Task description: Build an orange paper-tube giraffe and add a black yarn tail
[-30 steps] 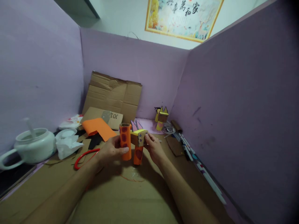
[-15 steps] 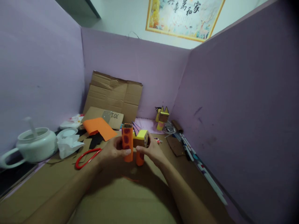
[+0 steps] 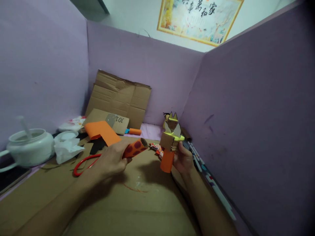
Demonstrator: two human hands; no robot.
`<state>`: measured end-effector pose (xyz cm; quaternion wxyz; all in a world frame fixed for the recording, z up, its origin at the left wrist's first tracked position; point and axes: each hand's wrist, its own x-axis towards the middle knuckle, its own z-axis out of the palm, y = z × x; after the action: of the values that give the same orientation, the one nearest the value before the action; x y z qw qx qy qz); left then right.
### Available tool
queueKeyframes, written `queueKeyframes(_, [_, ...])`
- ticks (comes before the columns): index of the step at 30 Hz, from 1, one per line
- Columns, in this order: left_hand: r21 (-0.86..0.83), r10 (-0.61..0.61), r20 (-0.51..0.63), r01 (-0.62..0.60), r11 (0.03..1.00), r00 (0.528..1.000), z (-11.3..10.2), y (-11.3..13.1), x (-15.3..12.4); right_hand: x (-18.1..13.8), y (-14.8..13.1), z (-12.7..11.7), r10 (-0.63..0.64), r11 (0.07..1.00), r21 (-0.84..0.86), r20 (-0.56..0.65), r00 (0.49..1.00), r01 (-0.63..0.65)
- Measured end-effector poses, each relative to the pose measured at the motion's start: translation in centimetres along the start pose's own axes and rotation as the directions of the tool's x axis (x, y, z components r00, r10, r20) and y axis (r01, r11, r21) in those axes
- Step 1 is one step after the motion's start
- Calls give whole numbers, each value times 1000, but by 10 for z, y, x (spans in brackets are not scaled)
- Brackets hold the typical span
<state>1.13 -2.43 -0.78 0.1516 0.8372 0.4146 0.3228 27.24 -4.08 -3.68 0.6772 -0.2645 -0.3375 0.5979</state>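
Note:
My left hand is closed around an orange tube with dark red spots, tilted so its open end points right. In my right hand is a cardboard figure with an orange tube body, a brown and yellow box head and pale pointed ears. The figure stands apart from the spotted tube, above the cardboard surface. Left of my left hand lies a red looped handle, partly hidden by the hand. A floral-patterned item lies between the hands, partly covered by the figure.
Orange paper and a white pot are on the left. Cardboard sheets lean on the back panel. Another figure with yellow ears stands at the back. Several markers line the right wall.
My hands have moved apart. The spotted tube has gone from upright to tilted rightward; the figure has moved right and turned, its ears now showing upright.

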Motion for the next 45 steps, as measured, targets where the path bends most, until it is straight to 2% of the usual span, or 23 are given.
queueKeyframes(2, [-40,86,0,-86,995,996,2,-1,-1,-3,4,3,-64,998,-3,-4,998,64])
queueKeyframes(4, [-61,110,-10,-111,992,994,4,-3,-1,-4,8,9,-121,992,-28,19,992,121])
queueKeyframes(9, [129,18,97,-30,991,995,-1,-7,0,-6,15,19,-159,985,-60,53,986,162])
queueKeyframes(11, [130,38,115,-53,990,993,-4,-7,0,-7,17,19,-144,986,-76,48,988,147])
queueKeyframes(15, [-71,95,114,-88,994,989,-8,-4,0,-7,20,16,-132,988,-80,50,990,135])
queueKeyframes(18, [-292,-18,124,54,955,992,-10,-2,-1,-6,19,15,-137,988,-67,45,990,140])
queueKeyframes(20, [-495,-135,159,198,846,978,-9,-2,0,-5,19,16,-145,987,-62,35,989,147])
queueKeyframes(21, [-606,-193,208,281,744,959,-8,-3,0,-5,18,16,-149,987,-61,27,988,150])
queueKeyframes(23, [-782,-277,342,435,446,898,-6,-7,2,-5,18,17,-146,987,-61,16,989,147])
queueKeyframes(25, [-836,-286,473,527,153,833,-3,-12,5,-5,18,18,-138,989,-60,13,990,139])
queueKeyframes(26, [-837,-278,510,545,59,814,-1,-15,5,-4,18,17,-138,989,-59,12,990,139])
queueKeyframes(28, [-836,-262,534,549,-16,804,2,-19,6,-4,18,17,-150,987,-56,13,989,150])
queueKeyframes(30, [-848,-240,514,530,4,824,3,-21,6,-3,18,16,-160,986,-54,14,987,161])
queueKeyframes(32, [-864,-214,468,495,92,857,3,-21,5,-3,17,17,-164,985,-54,18,986,165])
queueKeyframes(36, [-811,-217,296,365,457,930,-7,-20,7,-4,16,18,-182,982,-53,40,983,184])
queueKeyframes(40, [-548,-212,112,238,802,971,-20,-21,8,-6,17,18,-185,979,-68,63,981,190])
queueKeyframes(42, [-407,-203,51,206,890,978,-24,-20,6,-6,18,17,-181,981,-58,86,980,186])
queueKeyframes(45, [-346,-192,18,186,919,981,-25,-18,2,-7,21,16,-163,985,-40,114,980,168])
